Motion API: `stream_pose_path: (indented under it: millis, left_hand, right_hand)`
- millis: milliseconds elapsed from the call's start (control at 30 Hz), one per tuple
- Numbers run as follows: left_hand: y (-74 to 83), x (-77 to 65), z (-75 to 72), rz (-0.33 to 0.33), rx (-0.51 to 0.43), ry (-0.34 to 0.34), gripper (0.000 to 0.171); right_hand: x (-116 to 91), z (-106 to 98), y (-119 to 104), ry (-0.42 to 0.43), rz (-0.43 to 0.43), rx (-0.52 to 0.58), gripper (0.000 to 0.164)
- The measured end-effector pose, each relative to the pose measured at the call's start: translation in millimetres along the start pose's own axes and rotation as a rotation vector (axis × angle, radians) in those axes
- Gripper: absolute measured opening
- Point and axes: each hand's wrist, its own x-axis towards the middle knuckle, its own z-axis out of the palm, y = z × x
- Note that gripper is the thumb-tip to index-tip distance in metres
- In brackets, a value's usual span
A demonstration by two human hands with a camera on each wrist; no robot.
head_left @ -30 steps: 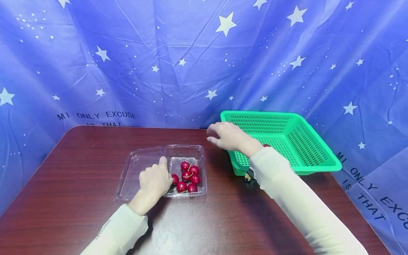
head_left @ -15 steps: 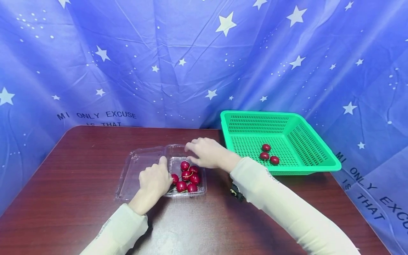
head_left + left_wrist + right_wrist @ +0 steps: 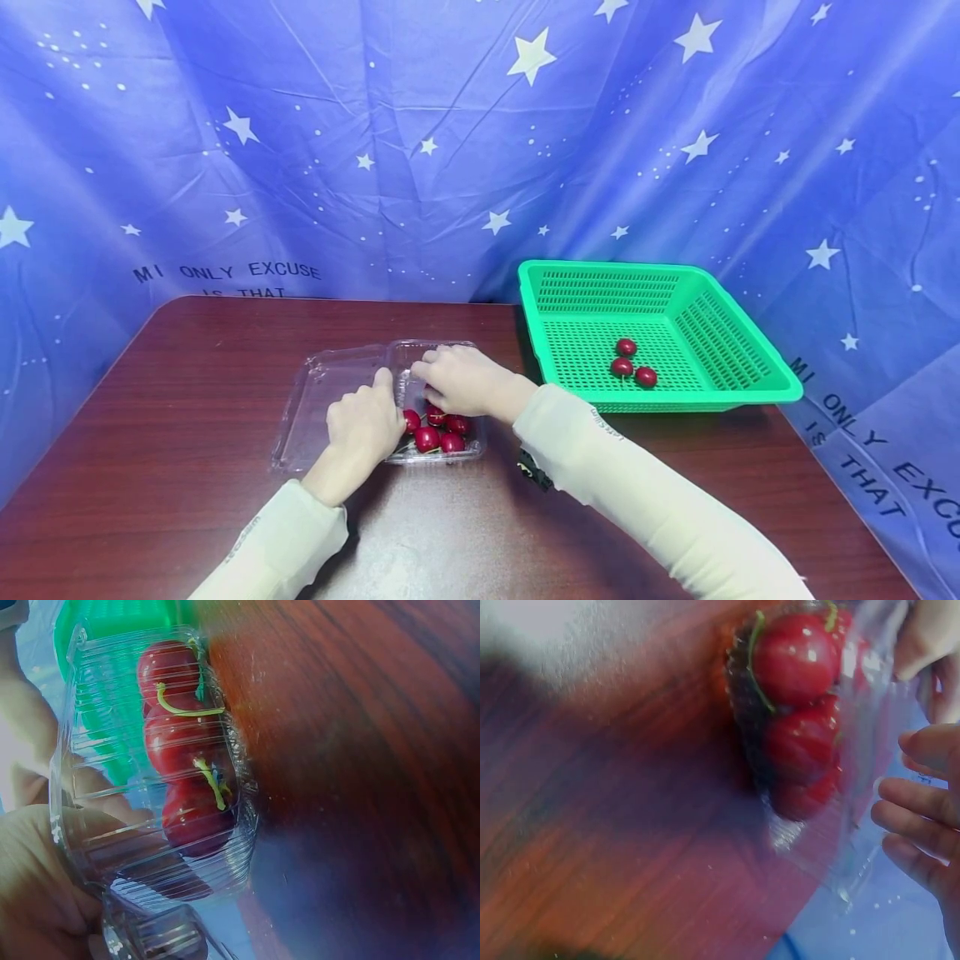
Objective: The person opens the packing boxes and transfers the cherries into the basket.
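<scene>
A clear plastic box [image 3: 406,358] with its lid [image 3: 315,408] folded out to the left holds several red cherries [image 3: 427,439] with green stems. My left hand [image 3: 363,425] grips the box at its left side, along the hinge, thumb up. Over the box's right part reaches my right hand [image 3: 465,382], hiding some of the cherries. The right wrist view has the fingers of that right hand [image 3: 922,817] spread beside the box, with nothing between them. Through the ribbed wall in the left wrist view, cherries [image 3: 176,742] sit in a row.
A green slotted basket [image 3: 723,333] stands at the right rear of the dark red wooden table [image 3: 187,375], with 3 cherries [image 3: 647,377] on its floor. Behind the table hangs a blue curtain [image 3: 420,192] with white stars.
My right hand has moved left from beside the green basket and down over the cherries in the box. The left hand has kept its place.
</scene>
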Motion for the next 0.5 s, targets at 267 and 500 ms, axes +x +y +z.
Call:
stream_pose_path:
  millis: [267,500]
  left_hand:
    - [-0.1,-0.4,-0.3,0.001,-0.003,0.001,0.029]
    - [-0.4,-0.4,-0.8,-0.003,0.004,-0.016,0.031]
  right_hand:
    - [4,11,-6,-0.041,-0.043,-0.042,0.017]
    - [5,13,-4,-0.071,-0.062,-0.082,0.021]
